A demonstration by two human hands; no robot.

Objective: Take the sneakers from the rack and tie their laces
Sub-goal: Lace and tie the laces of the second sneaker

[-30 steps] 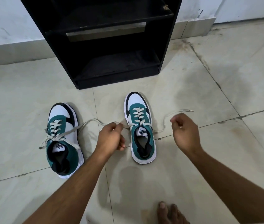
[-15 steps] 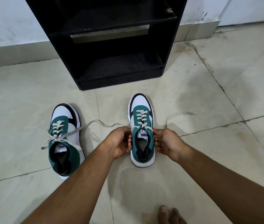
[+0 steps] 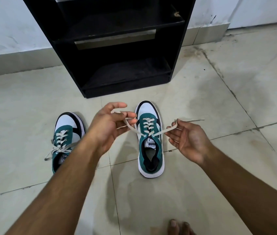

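Bare toes (image 3: 179, 226) at 6 o'clock on the tile floor (image 3: 236, 99). Hands apart, palms up, either side of the right sneaker (image 3: 150, 139). Left hand (image 3: 110, 126) pinches one lace end (image 3: 129, 123) at its fingertips; right hand (image 3: 187, 138) holds the other lace end (image 3: 166, 129) between thumb and forefinger — tail trails toward 3 o'clock. Left sneaker (image 3: 66, 134) at 9 o'clock, laces loose, partly behind the left forearm. Black rack (image 3: 117, 48) at 12 o'clock — against the wall.
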